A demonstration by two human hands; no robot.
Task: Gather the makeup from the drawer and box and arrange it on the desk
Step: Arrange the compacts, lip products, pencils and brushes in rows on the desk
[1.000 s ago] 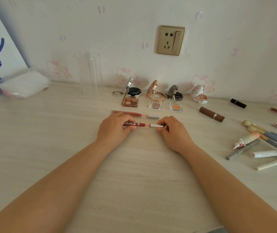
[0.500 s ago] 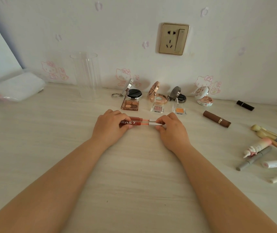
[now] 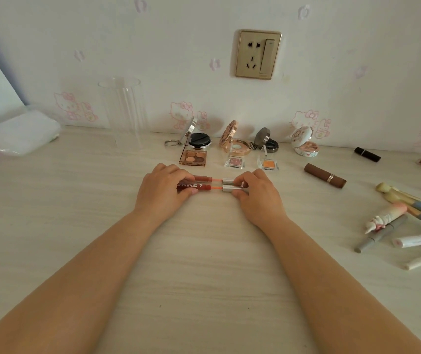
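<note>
Two slim red lip gloss tubes with silver caps lie side by side on the desk, the nearer tube [image 3: 210, 187] touching the farther tube [image 3: 205, 179]. My left hand [image 3: 163, 191] grips their red ends. Their silver cap ends are pinched by my right hand [image 3: 254, 194]. Behind them stand an eyeshadow palette [image 3: 193, 157], a black compact [image 3: 199, 141], a gold compact [image 3: 235, 144], a pink blush pan [image 3: 235, 162] and an orange pan [image 3: 268, 164].
A clear acrylic cylinder [image 3: 125, 116] stands at the back left by a white plastic-wrapped pack [image 3: 17, 132]. On the right lie a brown lipstick [image 3: 324, 175], a black lipstick [image 3: 367, 154], a floral compact [image 3: 305, 145], brushes [image 3: 413, 203] and white tubes [image 3: 419, 240].
Both hands carried the nearer tube away from me until it lay against the farther tube. The view has shifted slightly left.
</note>
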